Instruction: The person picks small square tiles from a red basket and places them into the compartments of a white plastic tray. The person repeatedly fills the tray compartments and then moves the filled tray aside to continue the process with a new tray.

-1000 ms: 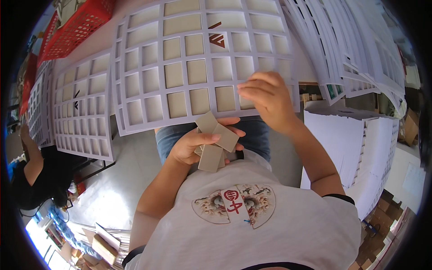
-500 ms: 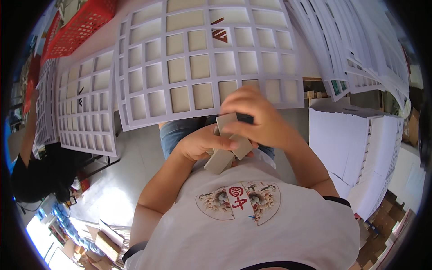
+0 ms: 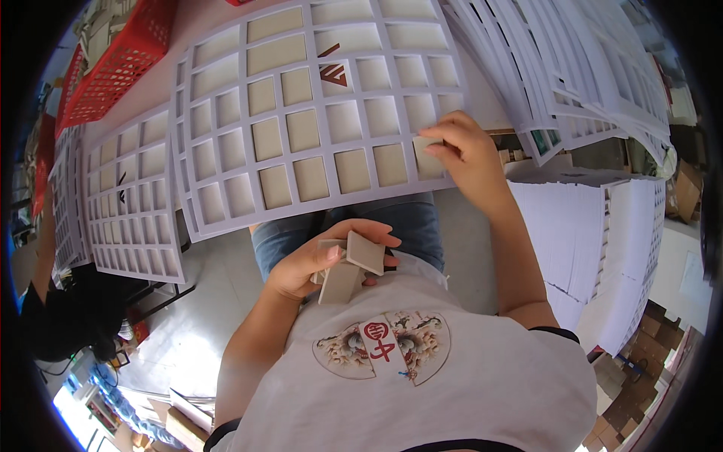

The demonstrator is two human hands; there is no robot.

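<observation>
A white grid panel (image 3: pixel 301 209) with square openings lies before me on the table. Several openings hold grey-beige board squares, such as one near the front edge (image 3: pixel 276 187). My right hand (image 3: pixel 472 154) pinches a board square (image 3: pixel 428 161) between thumb and fingers, at an opening in the panel's front row near its right corner. Close to my body, my left hand (image 3: pixel 297 265) is closed around a loose bundle of board pieces (image 3: pixel 340 282), fanned at different angles. Its fingers partly hide them.
Another grid panel (image 3: pixel 134 197) lies to the left, near a person in dark clothing (image 3: pixel 71 301). A red basket (image 3: pixel 120 71) stands at the far left. Stacked white panels (image 3: pixel 527 68) lean at the far right; a tall white stack (image 3: pixel 561 233) stands below them.
My right hand has moved from the bundle out to the panel's front right, carrying one board square. My left hand keeps the other pieces near my body. The whole view has shifted slightly.
</observation>
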